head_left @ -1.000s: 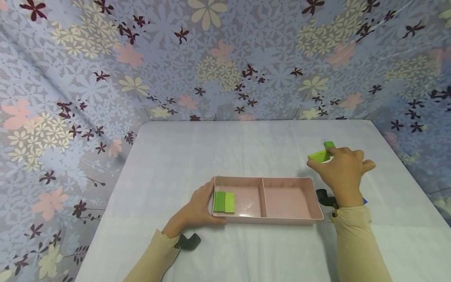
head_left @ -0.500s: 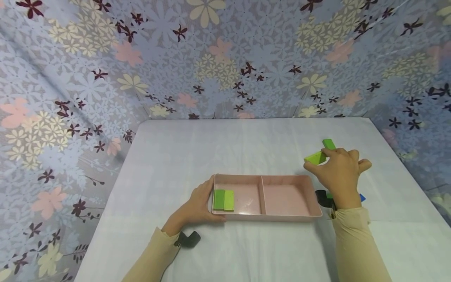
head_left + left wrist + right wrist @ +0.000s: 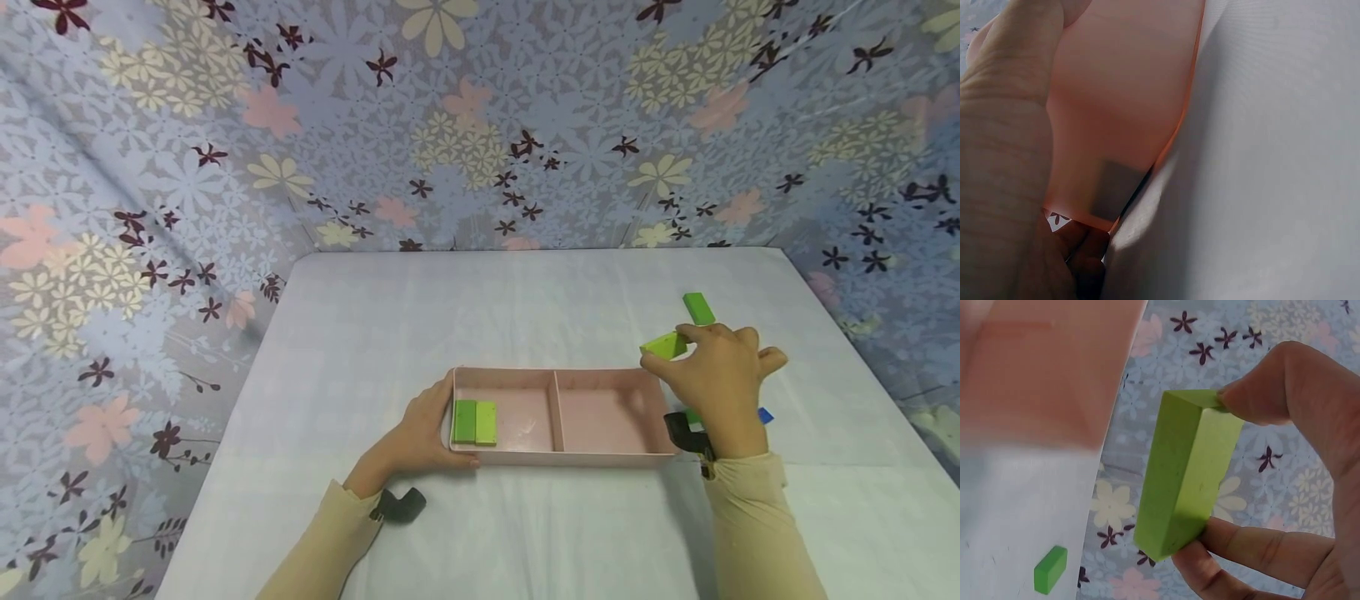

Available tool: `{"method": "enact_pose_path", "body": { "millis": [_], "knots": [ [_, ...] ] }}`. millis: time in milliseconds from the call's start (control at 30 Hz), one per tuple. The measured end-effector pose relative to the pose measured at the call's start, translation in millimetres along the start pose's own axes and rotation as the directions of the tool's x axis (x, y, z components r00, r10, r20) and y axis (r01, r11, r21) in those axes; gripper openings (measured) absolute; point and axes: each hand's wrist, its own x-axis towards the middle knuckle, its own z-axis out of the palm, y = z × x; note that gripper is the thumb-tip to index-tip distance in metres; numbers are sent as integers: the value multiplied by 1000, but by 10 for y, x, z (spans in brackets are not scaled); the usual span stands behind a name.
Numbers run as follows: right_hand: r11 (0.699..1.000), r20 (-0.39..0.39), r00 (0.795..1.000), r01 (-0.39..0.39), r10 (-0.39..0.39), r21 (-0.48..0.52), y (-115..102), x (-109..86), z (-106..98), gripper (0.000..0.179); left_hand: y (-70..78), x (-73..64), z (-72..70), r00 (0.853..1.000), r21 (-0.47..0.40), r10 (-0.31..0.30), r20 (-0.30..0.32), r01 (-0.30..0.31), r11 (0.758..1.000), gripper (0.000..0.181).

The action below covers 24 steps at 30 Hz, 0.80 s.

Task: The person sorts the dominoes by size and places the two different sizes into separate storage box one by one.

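A shallow pink box (image 3: 525, 458) with one divider lies on the white table. My left hand (image 3: 420, 433) grips its left end, thumb along the front wall and fingers at the left side; the left wrist view shows the wall close up. In the left compartment a green block (image 3: 465, 422) and a lime-green block (image 3: 486, 423) stand side by side. My right hand (image 3: 716, 379) pinches another lime-green block (image 3: 1188, 478) by its ends between thumb and fingertips, held up near the box's back right corner.
A green block (image 3: 699, 308) lies on the table behind my right hand. Beside the right wrist show part of a blue piece (image 3: 765, 415) and part of a green one (image 3: 693, 417). Flowered cloth (image 3: 480, 125) surrounds the table (image 3: 360, 317) at the back and sides.
My right hand has moved a little left and toward the box with the lime-green block, uncovering more of the green block behind it. The left hand keeps its grip on the box.
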Motion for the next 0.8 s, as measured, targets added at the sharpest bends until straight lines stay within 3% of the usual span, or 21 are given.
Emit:
{"method": "enact_pose_path", "body": {
  "millis": [133,300,633,800],
  "knots": [
    [1000,26,1000,15,-15,4,-71,-28,24,73,9,-1,-8,1000,3,11,0,-11,1000,129],
    [998,22,998,54,-54,19,-196,-59,40,70,10,-2,-2,1000,19,-17,16,17,1000,130],
    [984,19,985,171,-172,57,-517,-169,75,67,8,-7,-12,999,14,-31,22,30,999,131],
    [982,42,982,178,-181,69,-627,-230,115,68,8,-9,-6,999,18,-33,25,33,999,132]
  ]
}}
